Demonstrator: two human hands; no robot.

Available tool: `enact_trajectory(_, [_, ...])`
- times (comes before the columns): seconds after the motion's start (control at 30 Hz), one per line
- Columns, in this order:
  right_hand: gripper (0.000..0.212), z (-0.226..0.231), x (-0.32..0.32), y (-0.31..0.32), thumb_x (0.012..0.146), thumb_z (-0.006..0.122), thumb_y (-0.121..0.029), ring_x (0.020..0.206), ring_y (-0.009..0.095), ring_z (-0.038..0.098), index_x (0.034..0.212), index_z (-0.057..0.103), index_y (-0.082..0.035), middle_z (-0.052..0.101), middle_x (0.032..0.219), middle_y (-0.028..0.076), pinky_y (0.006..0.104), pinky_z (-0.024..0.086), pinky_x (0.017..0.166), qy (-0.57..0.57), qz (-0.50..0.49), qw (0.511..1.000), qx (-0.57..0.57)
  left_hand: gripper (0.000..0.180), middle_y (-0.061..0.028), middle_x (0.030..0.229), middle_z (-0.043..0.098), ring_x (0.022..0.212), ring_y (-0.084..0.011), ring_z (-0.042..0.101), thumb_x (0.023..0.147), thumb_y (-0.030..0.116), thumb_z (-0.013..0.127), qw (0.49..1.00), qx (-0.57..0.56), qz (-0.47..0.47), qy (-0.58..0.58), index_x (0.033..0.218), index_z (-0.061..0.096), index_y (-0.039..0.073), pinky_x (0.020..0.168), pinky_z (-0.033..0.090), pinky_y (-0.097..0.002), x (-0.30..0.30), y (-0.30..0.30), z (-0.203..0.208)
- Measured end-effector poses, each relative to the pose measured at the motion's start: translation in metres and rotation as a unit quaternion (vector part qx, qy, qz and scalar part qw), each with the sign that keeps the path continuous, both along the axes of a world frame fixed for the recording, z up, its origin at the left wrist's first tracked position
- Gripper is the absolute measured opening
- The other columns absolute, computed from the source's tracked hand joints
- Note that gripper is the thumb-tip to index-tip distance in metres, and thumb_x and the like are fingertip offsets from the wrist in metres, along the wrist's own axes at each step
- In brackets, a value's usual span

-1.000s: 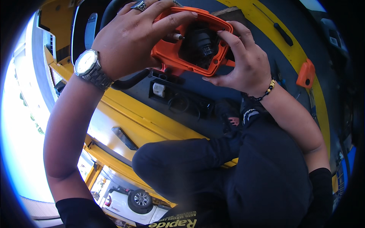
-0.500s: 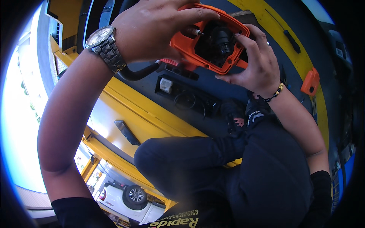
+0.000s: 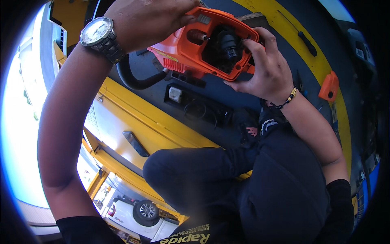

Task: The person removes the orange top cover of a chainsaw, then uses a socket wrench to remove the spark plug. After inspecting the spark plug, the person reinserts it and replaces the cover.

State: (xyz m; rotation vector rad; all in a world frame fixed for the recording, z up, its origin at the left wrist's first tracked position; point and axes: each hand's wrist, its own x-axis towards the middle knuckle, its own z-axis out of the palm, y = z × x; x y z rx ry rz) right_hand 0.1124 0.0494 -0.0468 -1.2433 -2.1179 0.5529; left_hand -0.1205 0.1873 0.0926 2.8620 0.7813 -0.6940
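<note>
An orange chainsaw body is at the top of the view, its upper housing uncovered. In the opening I see a spark plug and a black ribbed rubber boot. A black tubular handle curves out from its left side. My left hand grips the upper left of the body, thumb on the orange housing; its other fingertips are hidden. At the right end, my right hand clasps the rim, fingers at the opening's edge and thumb underneath.
A screwdriver and a loose orange cover lie on the right by the yellow stripe. Below the saw sits a black tray with a white block and a thin cable. A phone rests on the yellow surface near my knee.
The chainsaw body has shifted slightly left and turned, showing more of its left side. My left hand has slid back, uncovering the housing around the spark plug. My right hand moved with the saw.
</note>
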Motion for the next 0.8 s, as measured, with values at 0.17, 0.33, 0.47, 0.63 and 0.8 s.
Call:
enact_trajectory(0.17, [0.091, 0.006, -0.001, 0.004, 0.052, 0.097, -0.040, 0.093, 0.035, 0.069, 0.125, 0.053, -0.009, 0.044, 0.140, 0.022, 0.0427, 0.061, 0.078, -0.016, 0.005, 1.000, 0.005, 0.038, -0.0077, 0.100, 0.073, 0.112, -0.0245, 0.063, 0.104, 0.040, 0.053, 0.999, -0.036, 0.014, -0.012, 0.125, 0.066, 0.011, 0.105, 0.037, -0.0431, -0.002, 0.007, 0.002])
enact_trajectory(0.33, [0.091, 0.000, -0.001, 0.004, 0.051, 0.097, -0.040, 0.095, 0.036, 0.069, 0.124, 0.054, -0.009, 0.045, 0.141, 0.022, 0.0424, 0.062, 0.078, -0.019, 0.001, 1.000, -0.011, 0.036, -0.0082, 0.098, 0.074, 0.107, -0.0251, 0.063, 0.102, 0.040, 0.057, 0.991, -0.087, 0.096, 0.010, 0.119, 0.070, 0.011, 0.105, 0.036, -0.0433, 0.020, 0.011, 0.011])
enact_trajectory(0.47, [0.091, 0.003, 0.000, 0.002, 0.050, 0.098, -0.039, 0.096, 0.036, 0.069, 0.124, 0.054, -0.009, 0.046, 0.138, 0.021, 0.0424, 0.062, 0.080, -0.021, 0.007, 1.000, -0.016, 0.033, -0.0076, 0.097, 0.074, 0.105, -0.0258, 0.063, 0.101, 0.039, 0.059, 0.992, -0.069, 0.102, -0.022, 0.113, 0.075, 0.012, 0.105, 0.037, -0.0423, 0.017, 0.005, 0.008])
enact_trajectory(0.63, [0.090, 0.006, 0.001, 0.003, 0.049, 0.099, -0.038, 0.101, 0.036, 0.067, 0.122, 0.054, -0.010, 0.047, 0.134, 0.019, 0.0426, 0.061, 0.080, 0.016, 0.024, 1.000, 0.001, 0.031, -0.0067, 0.096, 0.075, 0.106, -0.0257, 0.064, 0.100, 0.037, 0.059, 0.993, -0.042, 0.088, -0.067, 0.109, 0.077, 0.013, 0.105, 0.038, -0.0428, 0.010, 0.000, 0.005])
enact_trajectory(0.8, [0.090, 0.004, 0.003, 0.001, 0.047, 0.099, -0.038, 0.103, 0.035, 0.066, 0.120, 0.055, -0.010, 0.048, 0.133, 0.018, 0.0429, 0.061, 0.080, 0.025, 0.018, 1.000, -0.002, 0.029, -0.0064, 0.094, 0.076, 0.102, -0.0256, 0.067, 0.099, 0.036, 0.061, 0.984, -0.081, 0.150, -0.051, 0.108, 0.077, 0.014, 0.105, 0.039, -0.0432, 0.017, 0.003, 0.001])
